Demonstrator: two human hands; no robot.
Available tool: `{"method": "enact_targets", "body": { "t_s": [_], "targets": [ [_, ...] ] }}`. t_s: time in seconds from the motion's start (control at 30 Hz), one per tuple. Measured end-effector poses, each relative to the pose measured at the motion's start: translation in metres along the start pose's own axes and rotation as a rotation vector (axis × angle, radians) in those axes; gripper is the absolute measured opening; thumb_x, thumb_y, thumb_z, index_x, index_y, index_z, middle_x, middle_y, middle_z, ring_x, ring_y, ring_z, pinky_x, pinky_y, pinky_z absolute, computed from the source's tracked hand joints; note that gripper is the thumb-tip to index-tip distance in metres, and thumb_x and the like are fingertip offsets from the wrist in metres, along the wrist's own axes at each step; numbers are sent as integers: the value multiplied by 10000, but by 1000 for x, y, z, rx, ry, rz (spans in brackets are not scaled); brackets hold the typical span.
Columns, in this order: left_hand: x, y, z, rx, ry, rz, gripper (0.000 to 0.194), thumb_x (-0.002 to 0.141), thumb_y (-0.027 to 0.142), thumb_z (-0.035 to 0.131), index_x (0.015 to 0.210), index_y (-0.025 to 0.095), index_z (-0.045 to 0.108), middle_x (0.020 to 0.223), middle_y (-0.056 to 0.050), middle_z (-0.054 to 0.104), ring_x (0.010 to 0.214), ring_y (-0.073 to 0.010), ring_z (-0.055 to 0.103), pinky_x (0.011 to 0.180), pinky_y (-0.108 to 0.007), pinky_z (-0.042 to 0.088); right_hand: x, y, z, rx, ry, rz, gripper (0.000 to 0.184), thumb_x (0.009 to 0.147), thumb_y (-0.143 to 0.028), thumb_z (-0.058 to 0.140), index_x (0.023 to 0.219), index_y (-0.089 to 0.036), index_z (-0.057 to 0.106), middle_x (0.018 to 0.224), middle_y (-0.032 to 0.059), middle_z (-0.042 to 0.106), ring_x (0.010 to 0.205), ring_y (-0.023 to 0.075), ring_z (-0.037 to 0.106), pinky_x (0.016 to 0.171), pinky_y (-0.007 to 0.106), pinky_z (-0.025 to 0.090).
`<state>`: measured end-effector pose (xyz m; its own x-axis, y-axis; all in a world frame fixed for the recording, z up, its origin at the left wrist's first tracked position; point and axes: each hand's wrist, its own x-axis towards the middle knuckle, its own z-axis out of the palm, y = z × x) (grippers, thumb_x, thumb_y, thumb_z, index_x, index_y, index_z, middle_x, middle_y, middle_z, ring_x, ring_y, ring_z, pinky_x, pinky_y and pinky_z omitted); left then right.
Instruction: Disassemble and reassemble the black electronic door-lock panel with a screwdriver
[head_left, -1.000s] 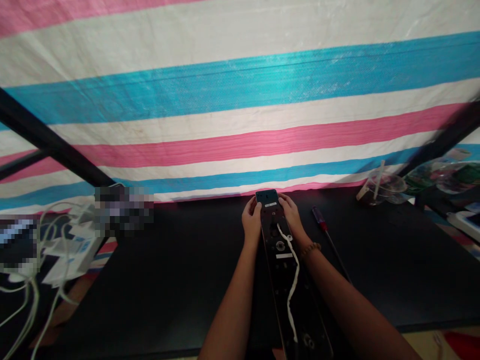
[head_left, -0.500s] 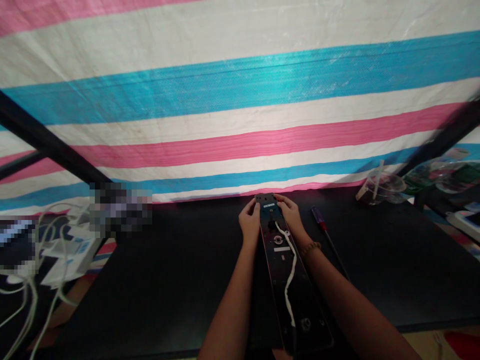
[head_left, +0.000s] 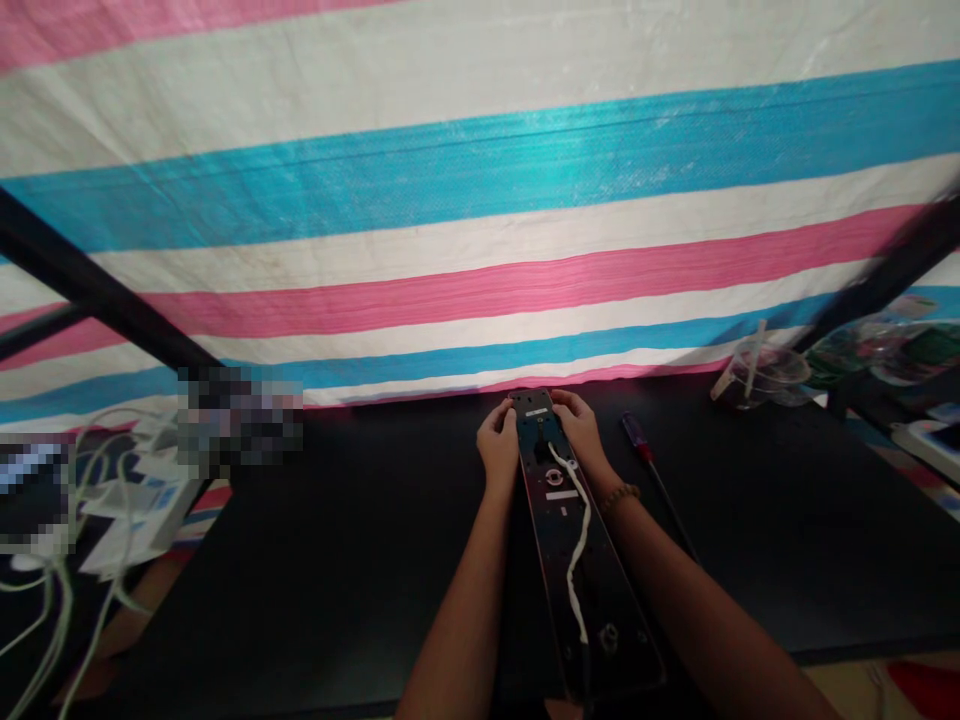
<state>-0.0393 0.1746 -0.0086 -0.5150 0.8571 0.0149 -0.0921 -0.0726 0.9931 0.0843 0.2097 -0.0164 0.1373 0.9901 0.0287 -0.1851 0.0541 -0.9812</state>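
Observation:
A long black panel [head_left: 559, 560] with rounded corners lies lengthwise before me, its near end close to the table's front edge. Small fittings, pale labels and a round socket dot its upper face. Along it runs a white-sleeved cable [head_left: 580, 540] that turns dark near the bottom. My left hand [head_left: 498, 440] is closed on the panel's far left edge, thumb on top. Opposite it, my right hand [head_left: 579, 428] grips the far right edge, with a beaded bracelet at the wrist. The undersides of both grips are hidden.
Right of my hand lies a screwdriver [head_left: 637, 440] on the black table [head_left: 360, 560]. A clear plastic cup [head_left: 761, 370] with a straw stands at the back right. White cables [head_left: 64, 590] tangle at far left. A striped sheet [head_left: 480, 250] hangs behind, between dark frame bars.
The panel has tilted slightly, its far end dropping and its near end rising a little into view. Both hands have moved with it and kept their hold.

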Motion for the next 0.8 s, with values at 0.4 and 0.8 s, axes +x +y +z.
{"method": "enact_targets", "body": {
  "t_s": [0.4, 0.8],
  "targets": [
    [-3, 6, 3, -205, -98, -42, 380, 799, 229, 652, 1170, 147, 655, 1148, -128, 727, 1068, -245, 691, 953, -368, 527, -2, -4, -2, 69, -78, -1, 355, 757, -453, 636, 960, -172, 713, 919, 61, 742, 831, 214, 655, 764, 325, 503],
    [-9, 14, 2, -275, -137, -33, 530, 740, 338, 705, 1229, 154, 618, 1034, -106, 751, 1006, -257, 707, 847, -344, 559, -8, -15, 0, 97, -143, -15, 433, 795, -556, 611, 950, -169, 732, 897, 48, 746, 811, 212, 652, 751, 323, 500]
  ]
}}
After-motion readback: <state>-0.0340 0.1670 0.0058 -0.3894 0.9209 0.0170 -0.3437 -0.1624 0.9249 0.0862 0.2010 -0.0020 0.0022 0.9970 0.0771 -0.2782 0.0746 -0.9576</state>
